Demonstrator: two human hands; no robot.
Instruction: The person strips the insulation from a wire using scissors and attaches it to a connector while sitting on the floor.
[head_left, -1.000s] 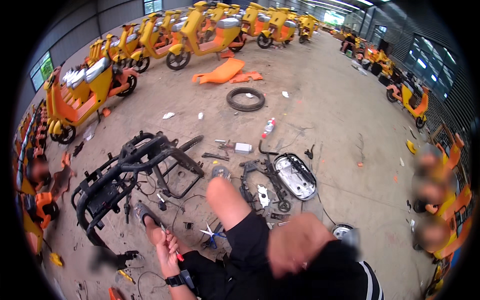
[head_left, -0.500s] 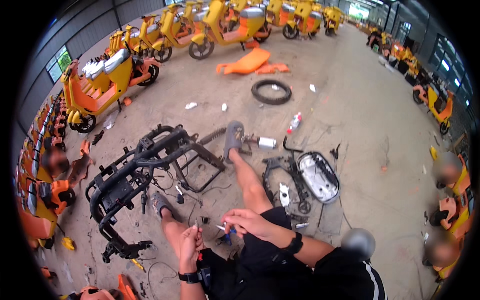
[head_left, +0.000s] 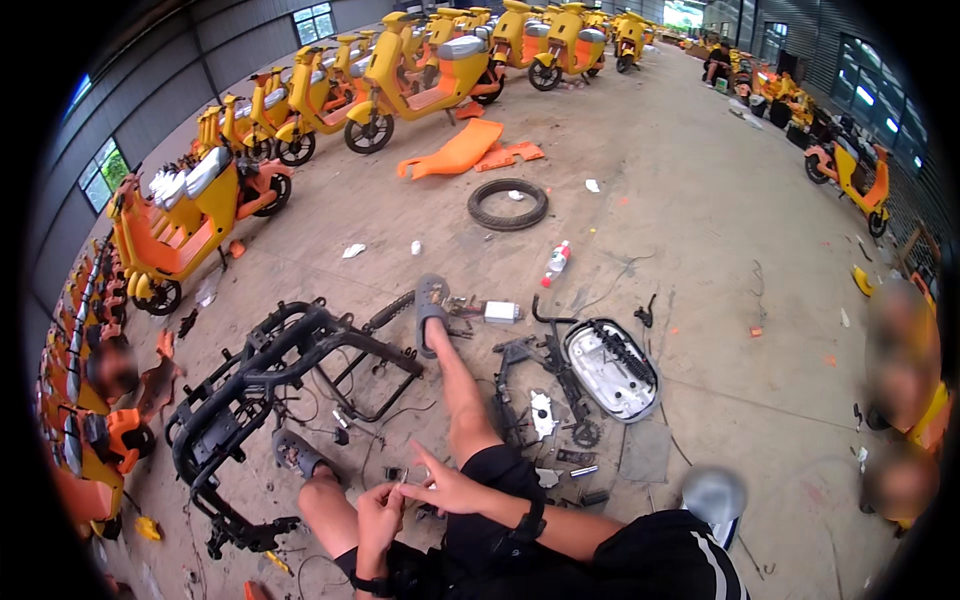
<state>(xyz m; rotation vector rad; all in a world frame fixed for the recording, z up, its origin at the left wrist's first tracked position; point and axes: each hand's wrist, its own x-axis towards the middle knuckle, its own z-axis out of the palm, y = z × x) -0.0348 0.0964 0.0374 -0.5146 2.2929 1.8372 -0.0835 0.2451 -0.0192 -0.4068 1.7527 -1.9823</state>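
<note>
My left hand (head_left: 380, 515) is pinched, thumb and finger pressed round something small and thin that I cannot make out. Right against it, my right hand (head_left: 447, 490) brings its thumb to the same spot, with the index finger stretched out. What lies between the fingertips is too small to name. Both hands are over my lap, between my bent legs. Beyond them to the left, a black scooter frame (head_left: 262, 372) rests on the floor, with loose cables about it.
Right of my leg lie a silver-and-black oval housing (head_left: 612, 370), a black metal bracket (head_left: 563, 375) and a white-silver box (head_left: 502, 312). Farther off are a bottle (head_left: 556, 264), a tire (head_left: 508, 205) and an orange panel (head_left: 455, 150). Yellow scooters (head_left: 420, 85) stand in rows behind.
My hands have come together; before, they were apart, the right one holding a pale pointed thing near something blue. My view has tilted up and turned slightly right.
</note>
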